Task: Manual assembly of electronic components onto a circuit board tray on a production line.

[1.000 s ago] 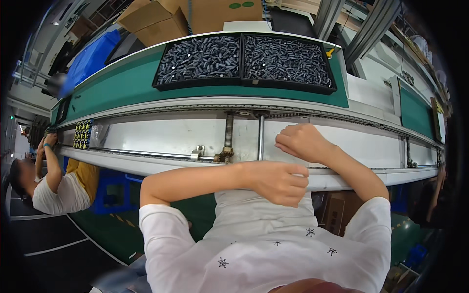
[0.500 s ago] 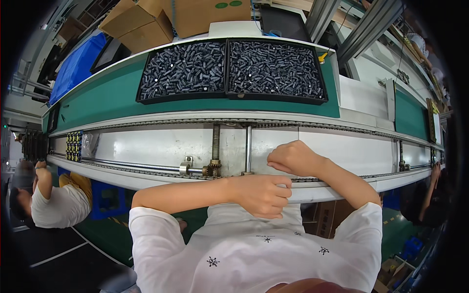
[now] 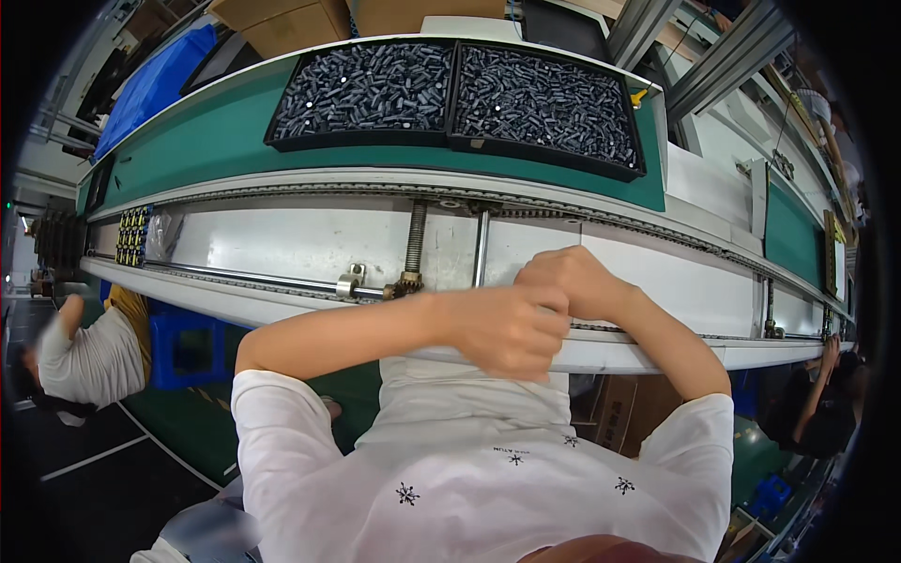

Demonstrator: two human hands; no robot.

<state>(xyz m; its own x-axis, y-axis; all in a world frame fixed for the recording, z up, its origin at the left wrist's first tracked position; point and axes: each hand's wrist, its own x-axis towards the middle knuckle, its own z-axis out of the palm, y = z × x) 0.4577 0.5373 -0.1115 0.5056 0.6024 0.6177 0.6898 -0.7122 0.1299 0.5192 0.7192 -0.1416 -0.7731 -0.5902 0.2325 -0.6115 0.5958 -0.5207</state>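
Note:
My left hand point(image 3: 507, 330) is curled closed in front of my shirt, at the near rail point(image 3: 601, 355) of the conveyor. It is slightly blurred, and its palm side is hidden. Just beyond it and to the right, my right hand point(image 3: 580, 281) is also curled closed, above the conveyor's white bed. The left knuckles overlap the right fingers, and the two hands appear to touch. Whatever either hand may hold is hidden. Farther off, two black trays point(image 3: 352, 143) full of small dark cylindrical parts point(image 3: 380, 89) lie side by side on a green mat point(image 3: 206, 145).
Chains run along the conveyor, with a threaded rod point(image 3: 417, 239) and a smooth rod point(image 3: 482, 249) crossing it. A yellow-and-black block of parts point(image 3: 133, 235) sits at its left end. Co-workers sit at left point(image 3: 99, 352) and right point(image 3: 812, 403). Metal posts point(image 3: 727, 61) stand at back right.
My hands have come together, the left rising to overlap the right. The view has tilted, so the trays and conveyor appear higher in the picture.

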